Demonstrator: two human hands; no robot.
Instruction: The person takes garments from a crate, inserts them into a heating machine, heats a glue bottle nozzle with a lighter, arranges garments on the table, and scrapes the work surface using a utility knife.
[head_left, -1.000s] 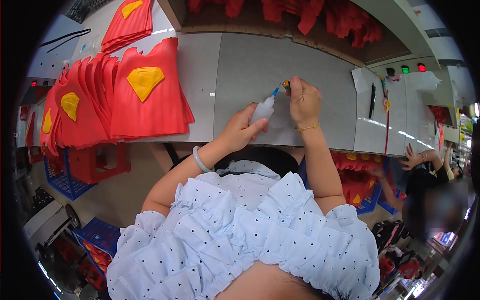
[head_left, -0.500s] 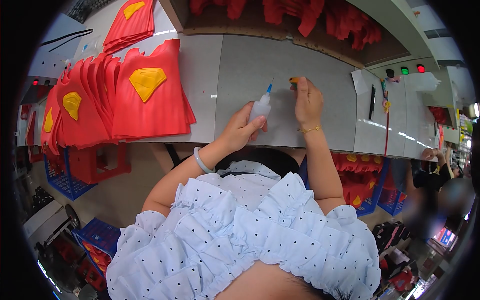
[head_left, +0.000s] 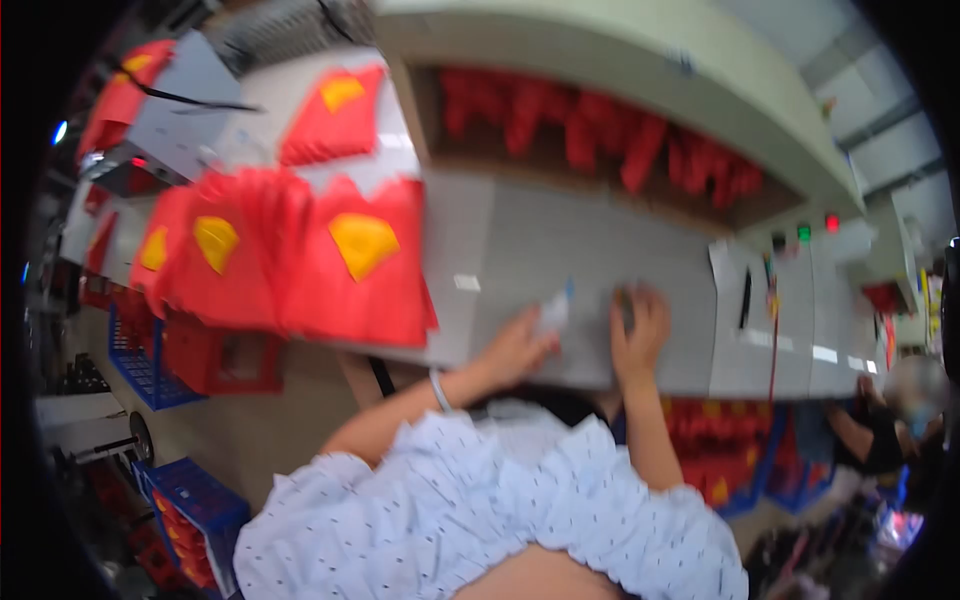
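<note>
Blur softens the whole view. My left hand (head_left: 517, 348) is wrapped round a small white bottle (head_left: 553, 312) with a blue tip pointing up, over the grey tabletop (head_left: 570, 240). To its right, my right hand (head_left: 640, 330) is closed, fingers curled; a small dark thing shows at its fingers, too smeared to make out. The hands are apart. Left of them lie red foam pieces (head_left: 310, 300) in overlapping stacks, with yellow shield-shaped emblems (head_left: 364, 245).
A shelf (head_left: 620, 215) holding red pieces stands behind the table. A black pen (head_left: 745, 298) lies at the right. Blue crates (head_left: 200, 500) stand on the floor. A person (head_left: 880, 430) is at the far right.
The view has tilted up and blurred, so the table and stacks sit lower in the picture. The small orange and green item at my right hand's fingertips no longer shows clearly.
</note>
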